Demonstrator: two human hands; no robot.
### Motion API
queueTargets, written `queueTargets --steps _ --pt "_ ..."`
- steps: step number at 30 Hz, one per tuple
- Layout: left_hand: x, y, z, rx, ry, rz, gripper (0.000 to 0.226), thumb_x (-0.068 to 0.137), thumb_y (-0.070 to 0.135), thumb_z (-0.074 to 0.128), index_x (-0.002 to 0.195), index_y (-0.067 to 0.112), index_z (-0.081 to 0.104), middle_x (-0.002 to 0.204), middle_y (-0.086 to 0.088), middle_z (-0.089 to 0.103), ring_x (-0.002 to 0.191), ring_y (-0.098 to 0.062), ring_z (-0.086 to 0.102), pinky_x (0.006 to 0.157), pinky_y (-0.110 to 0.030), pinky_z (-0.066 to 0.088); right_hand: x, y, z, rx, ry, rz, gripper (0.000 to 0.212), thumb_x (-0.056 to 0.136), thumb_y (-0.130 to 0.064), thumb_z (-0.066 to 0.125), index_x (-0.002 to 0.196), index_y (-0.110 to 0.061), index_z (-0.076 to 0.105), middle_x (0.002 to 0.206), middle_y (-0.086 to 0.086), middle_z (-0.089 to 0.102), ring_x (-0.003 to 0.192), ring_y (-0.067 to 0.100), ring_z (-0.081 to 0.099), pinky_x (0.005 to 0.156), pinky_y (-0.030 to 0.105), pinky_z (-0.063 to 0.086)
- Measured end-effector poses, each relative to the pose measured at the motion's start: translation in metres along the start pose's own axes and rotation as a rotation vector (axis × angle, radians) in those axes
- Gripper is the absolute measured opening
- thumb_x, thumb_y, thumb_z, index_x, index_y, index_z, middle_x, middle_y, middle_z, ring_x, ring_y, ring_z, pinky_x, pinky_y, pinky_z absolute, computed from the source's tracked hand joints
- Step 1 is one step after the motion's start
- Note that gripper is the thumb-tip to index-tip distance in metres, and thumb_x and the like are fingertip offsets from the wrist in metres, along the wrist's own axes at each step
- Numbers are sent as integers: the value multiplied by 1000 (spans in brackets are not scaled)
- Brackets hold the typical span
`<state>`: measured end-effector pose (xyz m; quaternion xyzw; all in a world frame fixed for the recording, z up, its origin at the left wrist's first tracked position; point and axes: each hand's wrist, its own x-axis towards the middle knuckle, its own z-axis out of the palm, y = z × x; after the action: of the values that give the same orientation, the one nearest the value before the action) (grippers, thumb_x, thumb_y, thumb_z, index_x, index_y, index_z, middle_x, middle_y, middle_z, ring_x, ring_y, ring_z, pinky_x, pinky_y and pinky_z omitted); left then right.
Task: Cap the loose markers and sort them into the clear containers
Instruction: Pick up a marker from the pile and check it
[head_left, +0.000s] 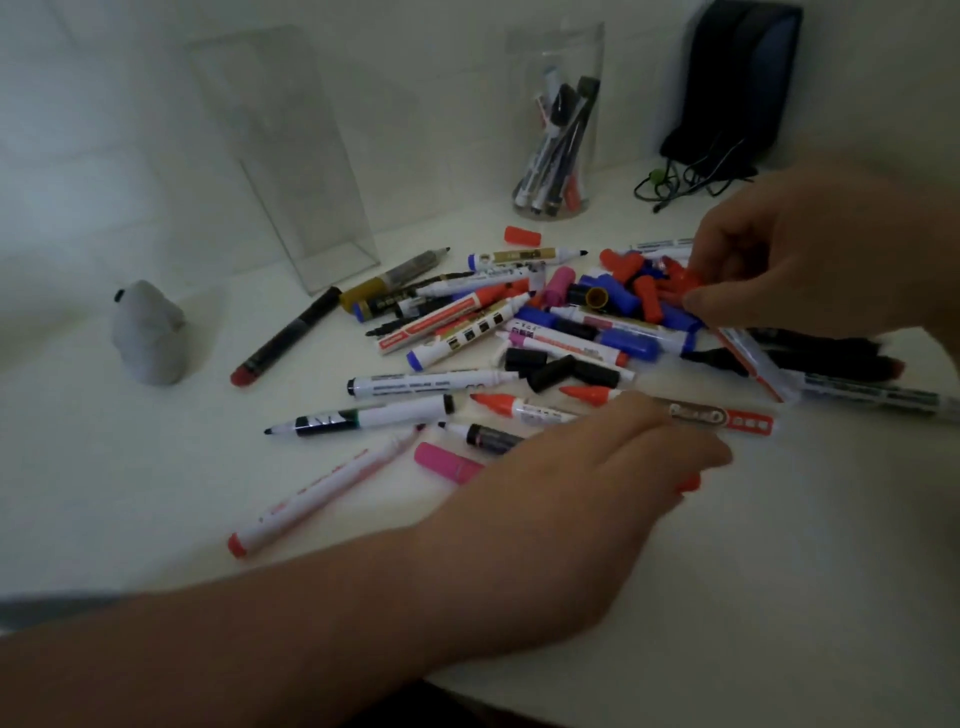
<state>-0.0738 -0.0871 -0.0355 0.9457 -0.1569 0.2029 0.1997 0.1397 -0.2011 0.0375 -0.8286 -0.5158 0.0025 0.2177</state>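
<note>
Upper centre, a round clear plastic jar (558, 57) is holding several markers upright, beside a tall clear rectangular box (280, 130). Loose markers (447, 318) are lying mid-frame on the white surface (789, 561). The grip of the right hand (810, 249) is pinching a red plastic cap (684, 278). The left hand (597, 467) is lying over the markers, and I cannot tell its grip.

Dim, soft, even light with faint shadows; grainy overall, edges bent by the wide lens.

white table (156, 467) | markers (447, 317) | caps (550, 371) | clear box (280, 145) | clear jar (558, 62) | grey figurine (148, 332)
</note>
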Motion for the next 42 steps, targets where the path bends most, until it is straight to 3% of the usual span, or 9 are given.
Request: queueTargets --steps 3,5,10,13,19,23,27,37,42 --pt "14 -8 -6 -50 120 71 26 94 3 59 120 11 59 106 -6 64 89 -11 58 75 -28 50 0 5 -1 2 45 -3 16 71 -26 82 67 -29 67 58 -15 65 50 5 58 48 12 45" --pt "28 -18 -17 -95 270 50 26 94 4 58 114 21 56 95 6 61 78 -5 54 68 -20 48 1 8 0 7 77 -2 15 73 -23 82 68 -27 68 60 -15 66 52 5 59 48 9 43" --pt "81 -60 -52 -528 984 -363 25 98 6 59 119 10 48 95 -8 68 77 -10 65 70 -26 51 2 7 1 70 112 9 11 77 -26 78 73 -28 68 66 -8 68 64 7 62 56 15 48" --pt "87 -78 -55 -729 1147 -538 22 98 13 61 117 15 52 91 -5 73 77 -11 63 71 -28 49 4 1 4 95 124 -14 10 74 -37 71 76 -29 67 74 -14 67 71 2 63 64 14 49" --pt "68 -102 -82 -912 1041 -340 22 94 8 63 115 12 56 98 -12 69 79 -21 64 68 -30 50 9 -3 12 234 212 17 32 79 -62 58 91 -33 57 84 -3 71 79 19 71 73 49 58" --pt "69 -98 -58 -1316 757 -525 29 86 7 65 114 6 62 98 -18 74 81 -20 69 73 -26 56 5 -19 16 352 264 -2 27 79 -56 51 90 -32 54 71 0 66 51 12 59 49 27 49" --pt "69 -97 -50 -1474 679 -590 26 80 7 67 105 5 67 91 -16 75 79 -19 71 71 -24 59 5 -27 22 342 206 24 24 79 -58 49 92 -39 56 69 3 64 56 21 55 53 40 49" --pt "66 -93 -44 -1350 622 -600 21 75 8 71 95 8 75 99 -22 74 89 -29 74 77 -31 61 2 -30 21 254 135 17 34 77 -62 48 93 -36 61 74 -4 67 55 11 54 55 23 47" --pt "66 -81 -36 -1122 548 -560 29 67 22 76 95 16 76 94 -11 78 91 -27 75 82 -31 60 1 -29 21 202 157 0 5 84 -37 67 89 -35 65 74 -13 65 56 6 55 52 13 43"
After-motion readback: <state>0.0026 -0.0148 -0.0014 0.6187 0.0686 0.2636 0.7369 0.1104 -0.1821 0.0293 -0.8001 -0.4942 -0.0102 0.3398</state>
